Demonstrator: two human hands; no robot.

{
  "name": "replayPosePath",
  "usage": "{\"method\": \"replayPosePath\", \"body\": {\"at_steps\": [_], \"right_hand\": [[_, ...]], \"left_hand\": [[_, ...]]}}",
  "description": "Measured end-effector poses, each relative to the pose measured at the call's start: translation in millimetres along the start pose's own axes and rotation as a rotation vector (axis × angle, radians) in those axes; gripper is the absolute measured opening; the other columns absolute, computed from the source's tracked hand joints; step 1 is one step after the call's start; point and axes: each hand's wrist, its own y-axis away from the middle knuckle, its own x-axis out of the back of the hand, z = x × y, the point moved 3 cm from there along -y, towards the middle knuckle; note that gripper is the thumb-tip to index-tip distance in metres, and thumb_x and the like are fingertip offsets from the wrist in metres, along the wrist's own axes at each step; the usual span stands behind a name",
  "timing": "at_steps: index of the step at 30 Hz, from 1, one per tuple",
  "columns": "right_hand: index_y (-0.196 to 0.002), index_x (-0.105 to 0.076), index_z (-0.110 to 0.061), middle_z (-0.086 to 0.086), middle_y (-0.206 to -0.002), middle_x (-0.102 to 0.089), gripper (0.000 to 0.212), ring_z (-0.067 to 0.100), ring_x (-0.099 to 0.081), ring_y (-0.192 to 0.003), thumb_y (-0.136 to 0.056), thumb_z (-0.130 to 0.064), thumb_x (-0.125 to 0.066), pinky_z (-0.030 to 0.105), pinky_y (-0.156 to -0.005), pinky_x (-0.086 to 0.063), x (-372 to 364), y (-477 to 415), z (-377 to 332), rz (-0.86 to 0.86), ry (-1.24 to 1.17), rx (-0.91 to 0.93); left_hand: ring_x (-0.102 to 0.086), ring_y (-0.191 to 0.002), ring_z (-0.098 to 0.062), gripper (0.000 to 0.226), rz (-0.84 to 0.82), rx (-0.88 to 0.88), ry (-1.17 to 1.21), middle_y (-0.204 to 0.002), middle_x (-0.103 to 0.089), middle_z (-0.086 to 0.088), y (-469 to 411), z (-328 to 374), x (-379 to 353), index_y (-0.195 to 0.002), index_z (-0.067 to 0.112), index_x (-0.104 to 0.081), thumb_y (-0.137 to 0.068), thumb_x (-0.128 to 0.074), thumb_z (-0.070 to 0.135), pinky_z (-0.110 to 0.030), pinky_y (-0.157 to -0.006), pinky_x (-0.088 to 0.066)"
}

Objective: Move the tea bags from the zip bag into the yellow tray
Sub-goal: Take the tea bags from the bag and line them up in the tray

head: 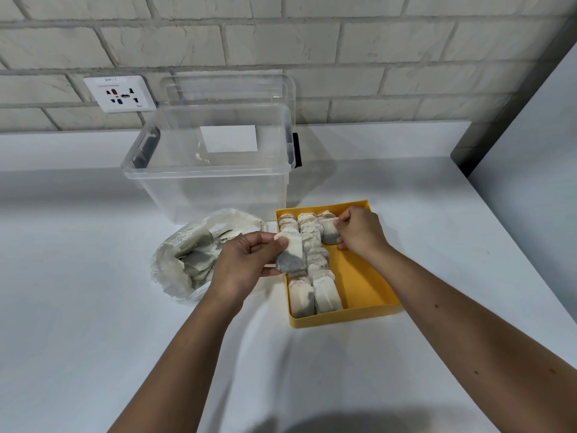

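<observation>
I have the tray [362, 276] just right of centre on the table [93, 323]. Tea bags [324, 295] lie in it in two overlapping rows along its left side, from far wall to near wall, and the right strip of its floor shows bare yellow. The left hand [240, 264] is at the tray's left rim, thumb and fingers pinching a tea bag [292, 254] that is dark with leaf at its lower end. The right hand [359, 232] is at the tray's far end, fingers curled, pinching a second tea bag [328, 232] at the head of a third row. Left of the tray, just beside it, the zip bag [231, 217] lies open with more bags [196, 260] heaped inside. Behind both stands a clear bin [203, 189] with a white label, its lid [231, 89] leaning on the brick wall [374, 42]. A socket [120, 93] sits upper left.
</observation>
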Motion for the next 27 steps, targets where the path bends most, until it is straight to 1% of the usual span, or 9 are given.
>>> {"method": "replayPosePath", "body": {"at_steps": [4,6,9,12,16,19,22,25,27], "right_hand": [[-0.106,-0.062,-0.012,0.004,-0.095,-0.067,0.027,0.024,-0.067,-0.078,-0.094,-0.037,-0.059,0.042,-0.077,-0.057,15.3,17.4,-13.2,0.074,0.115,0.152],[-0.105,-0.065,-0.016,-0.002,-0.092,-0.065,0.023,0.018,-0.064,-0.072,-0.093,-0.036,-0.061,0.038,-0.069,-0.057,25.8,37.8,-28.7,0.079,0.023,0.284],[-0.099,-0.071,-0.027,-0.004,-0.080,-0.065,0.014,0.018,-0.061,-0.056,-0.087,-0.034,-0.070,0.034,-0.058,-0.054,31.4,69.0,-47.0,-0.108,-0.239,0.411],[-0.099,-0.072,-0.040,-0.008,-0.081,-0.066,0.023,0.018,-0.055,-0.060,-0.080,-0.029,-0.078,0.027,-0.061,-0.050,34.2,80.0,-50.5,-0.105,-0.242,0.548],[-0.102,-0.075,-0.033,-0.013,-0.087,-0.069,0.022,0.009,-0.057,-0.062,-0.082,-0.024,-0.077,0.018,-0.061,-0.048,40.7,86.5,-50.8,-0.027,-0.202,0.661],[-0.096,-0.077,-0.024,-0.015,-0.088,-0.070,0.012,0.008,-0.062,-0.070,-0.084,-0.024,-0.075,0.014,-0.065,-0.047,42.3,87.7,-49.2,0.009,-0.189,0.657],[-0.090,-0.074,-0.019,-0.016,-0.081,-0.067,0.004,0.009,-0.062,-0.064,-0.085,-0.019,-0.073,0.016,-0.062,-0.049,48.4,85.4,-45.6,0.041,-0.193,0.611],[-0.092,-0.072,-0.013,-0.006,-0.073,-0.067,0.004,0.008,-0.063,-0.056,-0.089,-0.015,-0.068,0.022,-0.059,-0.055,57.1,79.3,-40.6,-0.002,-0.260,0.520],[-0.094,-0.070,-0.012,0.000,-0.071,-0.067,0.005,0.009,-0.064,-0.057,-0.091,-0.014,-0.066,0.023,-0.058,-0.056,59.1,77.2,-38.3,-0.055,-0.291,0.482]], "left_hand": [[-0.074,-0.078,-0.022,0.017,0.001,0.005,-0.011,-0.088,-0.077,-0.014,0.8,0.8,0.1,-0.095,0.002,-0.073,-0.087,-0.074,0.016,-0.035,-0.074,-0.063],[-0.074,-0.077,-0.022,0.016,0.004,0.008,-0.003,-0.086,-0.077,-0.014,2.0,3.5,-1.2,-0.092,0.002,-0.073,-0.085,-0.076,0.016,-0.033,-0.072,-0.063],[-0.073,-0.073,-0.018,0.010,-0.009,-0.011,-0.004,-0.079,-0.076,-0.009,4.1,8.8,-4.5,-0.077,0.011,-0.071,-0.082,-0.078,0.016,-0.031,-0.068,-0.063],[-0.073,-0.071,-0.016,0.013,-0.029,-0.034,-0.043,-0.077,-0.075,-0.008,5.9,12.9,-8.9,-0.077,0.010,-0.070,-0.081,-0.079,0.017,-0.030,-0.066,-0.062],[-0.073,-0.073,-0.018,0.016,-0.028,-0.041,-0.057,-0.080,-0.076,-0.011,9.5,15.7,-11.3,-0.082,0.005,-0.071,-0.080,-0.080,0.018,-0.030,-0.067,-0.061],[-0.073,-0.076,-0.021,0.023,-0.031,-0.035,-0.052,-0.084,-0.076,-0.015,11.5,15.3,-12.3,-0.090,-0.002,-0.071,-0.080,-0.080,0.017,-0.032,-0.069,-0.062],[-0.072,-0.078,-0.023,0.030,-0.026,-0.029,-0.042,-0.086,-0.076,-0.016,12.1,14.7,-13.0,-0.094,-0.007,-0.069,-0.079,-0.080,0.017,-0.035,-0.073,-0.063],[-0.073,-0.080,-0.026,0.028,-0.017,-0.024,-0.027,-0.087,-0.077,-0.015,12.6,14.1,-12.3,-0.095,-0.006,-0.070,-0.080,-0.079,0.016,-0.034,-0.073,-0.063],[-0.074,-0.083,-0.028,0.026,-0.018,-0.015,-0.028,-0.089,-0.077,-0.014,11.9,13.0,-12.2,-0.096,-0.003,-0.072,-0.081,-0.078,0.018,-0.037,-0.075,-0.062]]}}
